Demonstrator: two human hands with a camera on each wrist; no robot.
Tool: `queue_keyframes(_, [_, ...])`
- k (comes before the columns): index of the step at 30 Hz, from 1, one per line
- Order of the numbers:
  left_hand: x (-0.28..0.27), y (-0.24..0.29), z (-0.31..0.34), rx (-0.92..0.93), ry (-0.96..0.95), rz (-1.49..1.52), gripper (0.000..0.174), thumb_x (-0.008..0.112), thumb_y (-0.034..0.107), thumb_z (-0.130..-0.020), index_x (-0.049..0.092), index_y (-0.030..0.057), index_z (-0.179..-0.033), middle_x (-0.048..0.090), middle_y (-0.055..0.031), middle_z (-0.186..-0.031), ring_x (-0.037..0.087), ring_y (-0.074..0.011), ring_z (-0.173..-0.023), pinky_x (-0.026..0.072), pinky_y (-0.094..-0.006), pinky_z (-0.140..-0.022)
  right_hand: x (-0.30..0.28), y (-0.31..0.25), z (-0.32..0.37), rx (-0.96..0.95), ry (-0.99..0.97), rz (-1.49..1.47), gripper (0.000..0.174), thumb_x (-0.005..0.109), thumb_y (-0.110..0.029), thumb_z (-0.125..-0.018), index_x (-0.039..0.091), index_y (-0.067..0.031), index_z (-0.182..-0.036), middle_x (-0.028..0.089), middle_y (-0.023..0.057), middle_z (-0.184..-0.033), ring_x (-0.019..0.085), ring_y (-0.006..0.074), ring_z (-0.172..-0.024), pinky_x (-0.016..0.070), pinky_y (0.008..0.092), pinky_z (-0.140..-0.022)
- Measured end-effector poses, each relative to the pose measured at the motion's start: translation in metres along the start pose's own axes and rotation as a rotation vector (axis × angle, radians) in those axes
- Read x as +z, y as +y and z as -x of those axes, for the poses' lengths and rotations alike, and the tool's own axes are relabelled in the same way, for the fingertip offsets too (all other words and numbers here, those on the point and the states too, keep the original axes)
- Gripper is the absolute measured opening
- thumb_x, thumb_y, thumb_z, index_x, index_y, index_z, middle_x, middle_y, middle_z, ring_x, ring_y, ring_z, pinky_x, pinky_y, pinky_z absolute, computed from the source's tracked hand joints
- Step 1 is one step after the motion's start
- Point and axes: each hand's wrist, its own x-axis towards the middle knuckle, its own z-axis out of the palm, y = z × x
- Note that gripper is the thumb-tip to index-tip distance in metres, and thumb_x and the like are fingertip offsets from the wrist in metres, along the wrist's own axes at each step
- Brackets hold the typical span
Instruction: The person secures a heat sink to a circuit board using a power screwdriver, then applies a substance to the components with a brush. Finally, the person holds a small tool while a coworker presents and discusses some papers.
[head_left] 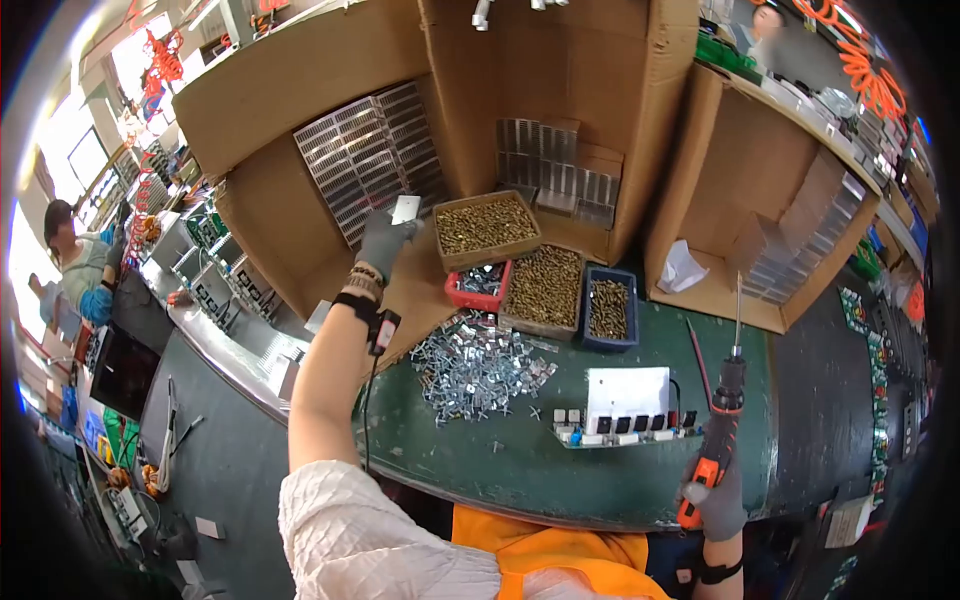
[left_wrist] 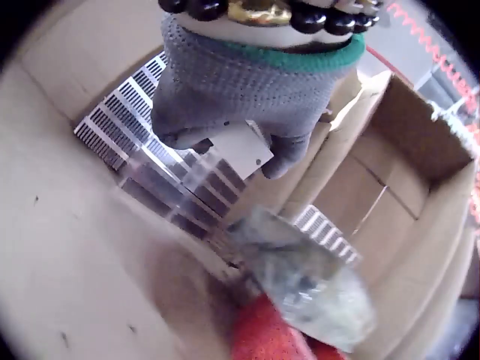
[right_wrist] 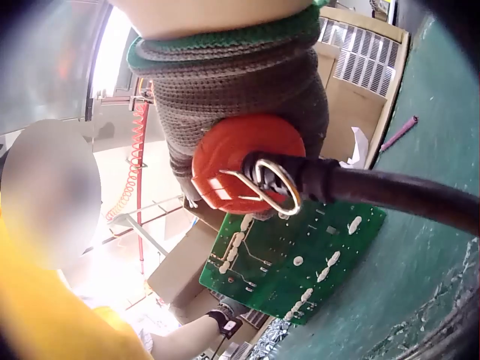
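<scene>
My gloved left hand (head_left: 385, 243) pinches a small flat metal plate (head_left: 405, 210) between thumb and fingers, in front of a cardboard box. Beside it, rows of slotted metal pieces (head_left: 365, 150) stand against the box wall; the left wrist view shows the plate (left_wrist: 241, 150) right over them. My gloved right hand (head_left: 722, 503) grips an orange and black electric screwdriver (head_left: 722, 425), its bit pointing up and away. In the right wrist view its orange end cap (right_wrist: 217, 161) carries a wire hook and black cable. Near it, a circuit board (head_left: 625, 437) with a white upright plate lies on the green table.
Boxes of brass-coloured screws (head_left: 487, 226), a red bin (head_left: 478, 287) and a blue bin (head_left: 608, 310) stand mid-table. Loose metal clips (head_left: 480, 370) are heaped in front. A purple stick (head_left: 698, 357) lies right of the board. Other people work at the left and far right.
</scene>
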Motion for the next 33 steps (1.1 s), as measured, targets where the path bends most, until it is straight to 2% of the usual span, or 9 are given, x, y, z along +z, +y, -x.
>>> queue_keyframes(2, [0.017, 0.007, 0.026, -0.069, 0.024, -0.001, 0.06, 0.082, 0.019, -0.081, 0.05, -0.0023, -0.126, 0.065, -0.0097, -0.106, 0.063, -0.0211, -0.101, 0.0498, -0.0316, -0.091, 0.004, -0.003, 0.001, -0.003, 0.027, -0.032, 0.067, 0.073, 0.003, -0.06, 0.044, -0.0029, -0.12, 0.059, 0.0093, -0.079, 0.064, 0.0212, -0.065, 0.0562, 0.0348, -0.056])
queue_keyframes(4, [0.037, 0.026, 0.06, 0.442, -0.105, 0.348, 0.068, 0.081, 0.017, -0.081, 0.046, -0.0012, -0.136, 0.063, -0.0098, -0.116, 0.061, -0.0193, -0.108, 0.0481, -0.0303, -0.096, -0.003, 0.009, -0.003, -0.014, -0.049, -0.034, 0.067, 0.071, 0.005, -0.063, 0.043, -0.0035, -0.123, 0.06, 0.0088, -0.081, 0.063, 0.0203, -0.064, 0.0558, 0.0345, -0.057])
queue_keyframes(8, [0.061, 0.122, 0.122, 0.331, -0.538, 0.471, 0.063, 0.075, 0.016, -0.086, 0.046, 0.0023, -0.14, 0.062, -0.0064, -0.118, 0.06, -0.0156, -0.108, 0.0501, -0.0319, -0.096, 0.006, 0.003, 0.0, -0.001, -0.056, -0.062, 0.064, 0.07, 0.009, -0.067, 0.044, -0.0063, -0.124, 0.061, 0.0074, -0.085, 0.063, 0.0184, -0.067, 0.0553, 0.0335, -0.059])
queue_keyframes(11, [0.096, 0.173, 0.148, 0.408, -0.688, 0.418, 0.052, 0.075, 0.015, -0.085, 0.053, 0.0041, -0.131, 0.063, -0.004, -0.112, 0.06, -0.0126, -0.1, 0.0516, -0.0303, -0.089, 0.006, 0.004, 0.0, 0.008, -0.105, -0.125, 0.063, 0.07, 0.007, -0.069, 0.044, -0.0068, -0.124, 0.061, 0.0068, -0.086, 0.064, 0.0181, -0.068, 0.0552, 0.0331, -0.06])
queue_keyframes(13, [0.126, 0.21, 0.172, 0.641, -0.731, 0.04, 0.041, 0.074, 0.013, -0.084, 0.057, 0.0033, -0.12, 0.062, -0.0032, -0.108, 0.059, -0.0113, -0.094, 0.0516, -0.0291, -0.085, 0.005, 0.006, -0.002, 0.006, -0.138, -0.162, 0.063, 0.07, 0.004, -0.07, 0.042, -0.0065, -0.125, 0.062, 0.0065, -0.086, 0.063, 0.0174, -0.068, 0.0551, 0.0327, -0.06])
queue_keyframes(19, [0.213, 0.244, 0.221, 0.95, -0.862, -0.109, 0.046, 0.071, 0.013, -0.085, 0.059, 0.0039, -0.129, 0.068, -0.0105, -0.111, 0.061, -0.0129, -0.093, 0.051, -0.0297, -0.083, 0.007, 0.006, -0.001, -0.019, -0.167, -0.198, 0.07, 0.072, 0.003, -0.07, 0.039, -0.0059, -0.131, 0.062, 0.0068, -0.086, 0.064, 0.0168, -0.069, 0.0557, 0.0325, -0.061])
queue_keyframes(24, [0.242, 0.243, 0.229, 0.921, -0.943, -0.386, 0.037, 0.072, 0.024, -0.086, 0.069, 0.0072, -0.119, 0.07, -0.0149, -0.099, 0.065, -0.0213, -0.087, 0.0515, -0.0342, -0.082, 0.004, 0.01, -0.001, -0.045, -0.209, -0.202, 0.072, 0.072, 0.003, -0.07, 0.038, -0.0058, -0.133, 0.062, 0.0072, -0.087, 0.064, 0.017, -0.071, 0.0566, 0.0325, -0.064])
queue_keyframes(26, [0.24, 0.247, 0.229, 0.82, -1.142, -0.428, 0.034, 0.073, 0.028, -0.085, 0.071, 0.0066, -0.112, 0.07, -0.0121, -0.089, 0.063, -0.0181, -0.08, 0.0503, -0.034, -0.075, 0.003, 0.011, 0.0, -0.038, -0.213, -0.218, 0.072, 0.072, 0.003, -0.07, 0.038, -0.0061, -0.133, 0.062, 0.0072, -0.087, 0.064, 0.0169, -0.072, 0.0565, 0.0325, -0.064])
queue_keyframes(33, [0.248, 0.242, 0.219, 0.656, -1.243, -0.453, 0.032, 0.075, 0.026, -0.083, 0.073, 0.0023, -0.104, 0.066, -0.0044, -0.075, 0.055, -0.0113, -0.068, 0.046, -0.0309, -0.065, 0.001, 0.015, 0.001, -0.024, -0.235, -0.251, 0.068, 0.073, 0.003, -0.07, 0.041, -0.0067, -0.13, 0.063, 0.0067, -0.09, 0.064, 0.0163, -0.074, 0.0565, 0.0326, -0.065])
